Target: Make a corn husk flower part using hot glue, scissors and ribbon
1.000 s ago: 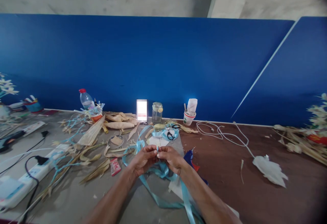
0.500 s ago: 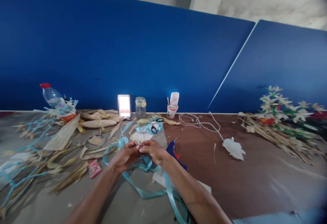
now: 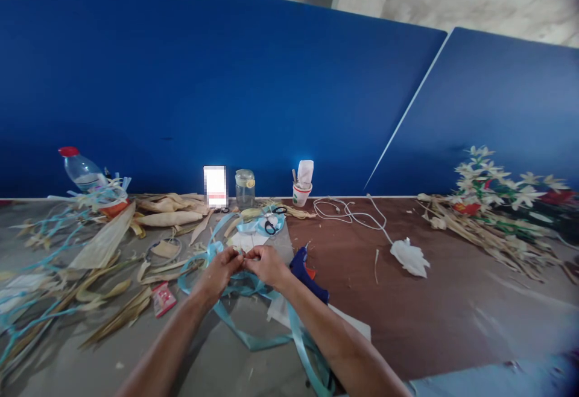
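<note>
Two pinches, head view: the left hand [image 3: 218, 271] and right hand [image 3: 268, 264] meet, fingertips closed on a tiny pale piece [image 3: 242, 253], apparently steadying it from both sides; its kind is too small to tell.
Light-blue ribbon [image 3: 266, 341]: loops loosely beneath and around them, probably for slack.
Black-handled scissors [image 3: 270, 227]: lie just beyond, likely for easy reach.
Blue glue gun [image 3: 307, 276]: rests beside the right forearm, seemingly parked aside.

A craft workshop: blue ribbon [image 3: 253, 342], scissors [image 3: 273, 225], apparently dried husks [image 3: 169, 219].
</note>
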Available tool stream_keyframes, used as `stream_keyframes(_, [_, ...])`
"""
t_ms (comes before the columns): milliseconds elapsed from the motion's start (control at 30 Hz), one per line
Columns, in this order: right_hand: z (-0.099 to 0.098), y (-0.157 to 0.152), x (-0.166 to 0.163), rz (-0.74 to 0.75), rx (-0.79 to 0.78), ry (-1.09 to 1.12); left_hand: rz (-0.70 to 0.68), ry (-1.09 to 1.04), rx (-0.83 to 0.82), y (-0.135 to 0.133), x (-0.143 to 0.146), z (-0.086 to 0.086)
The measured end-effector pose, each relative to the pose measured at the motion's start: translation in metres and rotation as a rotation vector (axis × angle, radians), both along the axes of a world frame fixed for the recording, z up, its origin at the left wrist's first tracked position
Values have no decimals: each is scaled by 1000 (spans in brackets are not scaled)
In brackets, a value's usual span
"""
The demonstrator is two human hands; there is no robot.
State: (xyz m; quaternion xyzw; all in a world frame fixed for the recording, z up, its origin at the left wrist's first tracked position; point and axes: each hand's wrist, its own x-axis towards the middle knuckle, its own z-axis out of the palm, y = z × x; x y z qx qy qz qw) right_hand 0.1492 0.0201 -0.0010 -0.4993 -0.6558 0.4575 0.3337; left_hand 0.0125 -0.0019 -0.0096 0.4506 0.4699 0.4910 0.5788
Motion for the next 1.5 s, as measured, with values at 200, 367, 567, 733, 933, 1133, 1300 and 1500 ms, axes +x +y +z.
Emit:
stream_keyframes(200, [1,-5,-3,-47,67,-140,165,414,149,4,-3,-5])
stream_keyframes(367, [1,-10,-6,-23,106,-128,173,258,104,2,0,0])
stream_keyframes(567, [8,-11,-3,30,75,5,-9,-267,-90,-4,0,9])
stream_keyframes(733, [12,-12,-1,89,-180,265,-142,-432,-103,-6,-4,12])
stream_keyframes(933, [11,-11,-1,97,-222,209,-105,-500,-164,-2,-7,4])
stream_keyframes(1133, [12,-12,-1,81,-195,149,-68,-538,-193,1,-9,-2])
stream_keyframes(1300, [14,-13,-1,84,-194,165,-99,-520,-176,1,-9,-1])
stream_keyframes(1500, [14,-12,-1,87,-230,168,-108,-504,-160,-1,-8,2])
